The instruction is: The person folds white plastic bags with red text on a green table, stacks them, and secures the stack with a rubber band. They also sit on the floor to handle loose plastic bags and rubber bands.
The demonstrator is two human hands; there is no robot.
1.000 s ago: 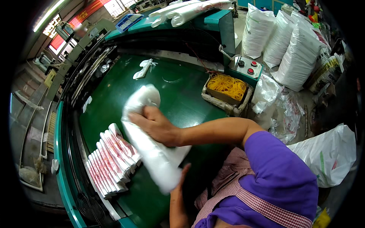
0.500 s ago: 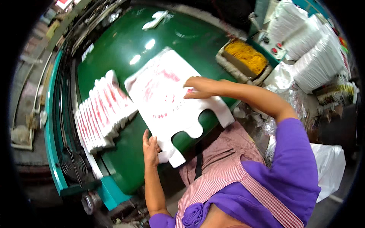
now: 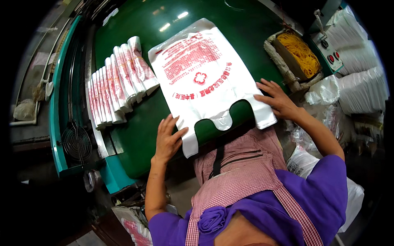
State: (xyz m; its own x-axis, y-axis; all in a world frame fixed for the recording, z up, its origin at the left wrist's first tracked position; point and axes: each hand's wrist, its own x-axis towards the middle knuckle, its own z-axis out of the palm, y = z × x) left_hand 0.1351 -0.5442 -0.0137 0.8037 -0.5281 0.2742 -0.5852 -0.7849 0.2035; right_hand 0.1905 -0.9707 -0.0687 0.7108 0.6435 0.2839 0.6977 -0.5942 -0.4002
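Note:
A white plastic T-shirt bag with red print, perhaps a flat stack of them, lies spread on the green work table, its two handles toward me. My left hand rests with fingers apart at the edge of the left handle. At the outer edge of the right handle, my right hand is spread, its fingertips touching the plastic. Neither hand grips anything. Left of the bag stands a row of folded white bag bundles with red print, leaning side by side.
A box of yellow rubber bands sits at the table's right edge, beside a control panel with red buttons. Stacks of white bags are piled farther right. A teal metal rail and a round wire guard border the left.
My right hand has moved from the middle of the bag to its right handle. My left hand has come up against the left handle. The view has shifted too.

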